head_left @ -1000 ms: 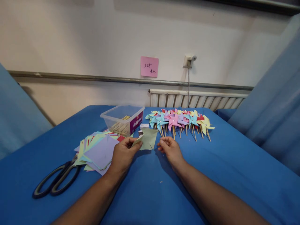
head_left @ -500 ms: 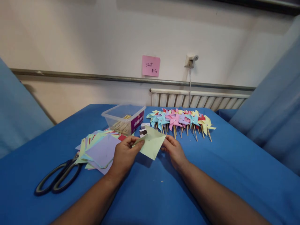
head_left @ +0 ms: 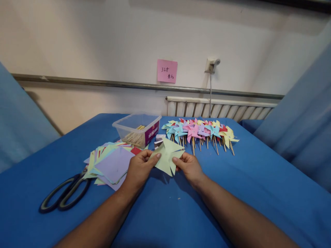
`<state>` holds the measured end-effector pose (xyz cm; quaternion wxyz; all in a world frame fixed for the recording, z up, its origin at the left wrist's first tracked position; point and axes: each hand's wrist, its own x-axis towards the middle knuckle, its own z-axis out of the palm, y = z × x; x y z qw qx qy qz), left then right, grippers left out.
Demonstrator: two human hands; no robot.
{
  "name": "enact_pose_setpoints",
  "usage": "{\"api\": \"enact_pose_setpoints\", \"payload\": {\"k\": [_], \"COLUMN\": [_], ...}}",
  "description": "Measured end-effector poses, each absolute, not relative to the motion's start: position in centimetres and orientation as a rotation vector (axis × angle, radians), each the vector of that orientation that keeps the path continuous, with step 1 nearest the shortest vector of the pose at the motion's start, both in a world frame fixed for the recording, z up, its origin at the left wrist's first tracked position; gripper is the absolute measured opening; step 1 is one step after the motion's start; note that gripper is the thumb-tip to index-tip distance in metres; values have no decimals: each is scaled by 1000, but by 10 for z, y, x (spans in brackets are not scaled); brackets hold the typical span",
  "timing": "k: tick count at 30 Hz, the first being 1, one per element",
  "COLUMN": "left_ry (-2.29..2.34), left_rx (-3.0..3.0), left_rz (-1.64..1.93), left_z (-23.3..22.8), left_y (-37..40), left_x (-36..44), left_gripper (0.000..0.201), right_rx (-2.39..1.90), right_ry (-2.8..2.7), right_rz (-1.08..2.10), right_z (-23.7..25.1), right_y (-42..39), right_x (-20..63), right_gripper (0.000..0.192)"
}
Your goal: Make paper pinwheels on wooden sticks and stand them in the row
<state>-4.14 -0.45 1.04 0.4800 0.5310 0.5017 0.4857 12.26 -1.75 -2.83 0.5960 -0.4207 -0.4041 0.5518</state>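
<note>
A pale green paper square (head_left: pixel 164 160), slit inward from its corners, is held up between my two hands above the table. My left hand (head_left: pixel 141 167) pinches its left side, thumb on top. On the right side, my right hand (head_left: pixel 189 167) grips the paper between thumb and fingers. Left of my left hand lies a loose stack of coloured paper squares (head_left: pixel 113 164), a lilac one on top. Large dark-handled scissors (head_left: pixel 66 193) rest beside the stack, their blades partly hidden under it. Small boxes (head_left: pixel 159 137) stand just behind the held paper, partly covered by it.
A clear plastic box (head_left: pixel 137 129) holding wooden sticks stands at the back. Several finished paper pinwheels (head_left: pixel 198 131) on sticks lie at the back right. A blue cloth (head_left: pixel 248 193) covers the table; a radiator (head_left: pixel 219 107) and wall are behind it. Blue curtains (head_left: pixel 300 113) hang at both sides.
The paper has been turned and flattened so its slits now show. My right hand has moved from the paper's edge to a thumb grip on its right side.
</note>
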Motion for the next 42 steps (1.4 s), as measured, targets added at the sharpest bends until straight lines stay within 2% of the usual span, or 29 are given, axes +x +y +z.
{"api": "enact_pose_setpoints", "payload": {"k": [4, 14, 21, 26, 29, 32, 34, 36, 39, 42], "left_ry": [1151, 893, 988, 1150, 1161, 1096, 1032, 982, 950, 968], "left_rx": [1258, 1402, 1649, 1527, 1353, 1191, 1112, 1070, 1072, 1120], "left_rz": [1185, 1156, 994, 1147, 1219, 1216, 1197, 1174, 1143, 1136], "left_z": [8, 17, 14, 14, 14, 13, 12, 11, 10, 10], "left_y": [-3, -15, -24, -18, -12, -9, -8, -8, -9, -10], "left_x": [-41, -38, -36, -35, -36, -37, -37, -37, -35, -34], "left_gripper": [38, 69, 55, 39, 41, 47, 50, 52, 51, 50], "right_rx": [-990, -1010, -1034, -1060, -1048, -1081, -1098, -1102, -1100, -1085], "right_ry": [-923, -834, -970, -1136, -1129, -1213, -1421, -1646, -1873, -1931], "right_rz": [1260, 1185, 1141, 1134, 951, 563, 282, 88, -23, -40], "right_z": [-25, -26, -27, -29, -30, -24, -18, -13, -12, -17], "right_y": [-18, -17, -19, -24, -25, -28, -32, -36, -37, -33], "right_x": [125, 128, 127, 122, 123, 129, 133, 136, 137, 135], "right_gripper": [37, 37, 36, 34, 25, 53, 60, 58, 50, 31]}}
